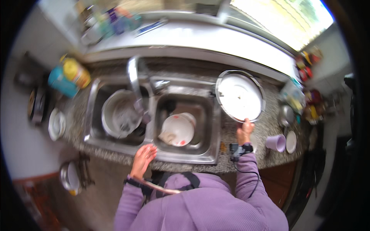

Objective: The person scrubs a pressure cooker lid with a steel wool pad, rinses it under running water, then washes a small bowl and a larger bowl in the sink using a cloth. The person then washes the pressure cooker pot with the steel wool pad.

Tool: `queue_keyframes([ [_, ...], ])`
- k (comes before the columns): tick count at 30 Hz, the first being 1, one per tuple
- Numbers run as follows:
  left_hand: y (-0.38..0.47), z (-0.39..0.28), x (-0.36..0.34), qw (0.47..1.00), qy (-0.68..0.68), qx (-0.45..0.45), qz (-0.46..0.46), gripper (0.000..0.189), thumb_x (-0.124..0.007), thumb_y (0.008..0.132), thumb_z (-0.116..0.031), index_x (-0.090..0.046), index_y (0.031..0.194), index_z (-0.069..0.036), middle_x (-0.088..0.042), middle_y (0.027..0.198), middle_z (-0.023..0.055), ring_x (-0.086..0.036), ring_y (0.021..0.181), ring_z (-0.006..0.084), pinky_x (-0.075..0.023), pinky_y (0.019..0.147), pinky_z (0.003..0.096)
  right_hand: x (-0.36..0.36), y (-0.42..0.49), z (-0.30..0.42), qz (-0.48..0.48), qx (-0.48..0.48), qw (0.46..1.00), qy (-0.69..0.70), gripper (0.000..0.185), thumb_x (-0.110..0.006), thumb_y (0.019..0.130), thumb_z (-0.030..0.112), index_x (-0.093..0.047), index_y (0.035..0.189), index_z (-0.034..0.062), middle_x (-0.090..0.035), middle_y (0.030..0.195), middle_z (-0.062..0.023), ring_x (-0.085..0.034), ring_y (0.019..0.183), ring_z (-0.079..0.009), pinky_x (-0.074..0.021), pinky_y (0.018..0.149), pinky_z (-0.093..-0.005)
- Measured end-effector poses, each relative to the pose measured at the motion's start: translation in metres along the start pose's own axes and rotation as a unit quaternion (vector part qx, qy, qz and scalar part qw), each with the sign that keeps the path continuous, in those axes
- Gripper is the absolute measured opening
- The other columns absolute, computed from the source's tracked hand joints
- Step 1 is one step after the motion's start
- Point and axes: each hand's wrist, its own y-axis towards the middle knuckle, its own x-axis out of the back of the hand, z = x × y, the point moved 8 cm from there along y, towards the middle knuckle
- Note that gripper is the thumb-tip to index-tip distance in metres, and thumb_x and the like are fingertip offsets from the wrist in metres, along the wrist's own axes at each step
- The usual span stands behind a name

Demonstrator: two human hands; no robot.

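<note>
My right hand (pixel 245 131) grips the near edge of a large round white dish or lid (pixel 239 96) with a shiny rim, over the granite counter right of the sink. My left hand (pixel 143 157) holds nothing and is beside the front rim of the double steel sink (pixel 185 157); whether it touches the metal is unclear. In the right basin is a white bowl (pixel 180 130) with red marks, with a beige cloth or sponge (pixel 167 138) at its lower left. Sudsy water fills a pale round tub (pixel 121 114) in the left basin.
A chrome faucet (pixel 133 78) arches over the left basin. Yellow (pixel 75 72) and teal (pixel 63 82) containers stand at the left. On the right counter are a lilac cup (pixel 276 143), a small white dish (pixel 291 141) and a metal pot (pixel 286 115). Bottles (pixel 114 21) line the windowsill.
</note>
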Motion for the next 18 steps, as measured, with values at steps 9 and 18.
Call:
queue_keyframes([
  [9, -0.006, -0.014, 0.034, 0.998, -0.029, -0.028, -0.037, 0.030, -0.057, 0.102, -0.025, -0.058, 0.123, -0.004, -0.066, 0.116, 0.0097, -0.064, 0.105, 0.0161, -0.0533, 0.093, 0.0303, -0.007, 0.044, 0.005, 0.004, 0.038, 0.999, -0.006, 0.022, -0.063, 0.088, 0.010, -0.061, 0.105, -0.0045, -0.067, 0.099, -0.0144, -0.066, 0.080, -0.0275, -0.0533, 0.064, -0.0409],
  [18, -0.003, -0.034, 0.106, 0.978, -0.124, -0.096, -0.137, 0.027, -0.061, 0.100, -0.021, -0.055, 0.121, -0.006, -0.066, 0.115, 0.0118, -0.065, 0.103, 0.0205, -0.0547, 0.092, 0.0351, -0.012, 0.087, 0.006, 0.064, 0.029, 0.997, 0.014, 0.044, -0.067, 0.094, 0.023, -0.058, 0.123, -0.0086, -0.064, 0.121, -0.0188, -0.065, 0.101, -0.0328, -0.0566, 0.090, -0.0466],
])
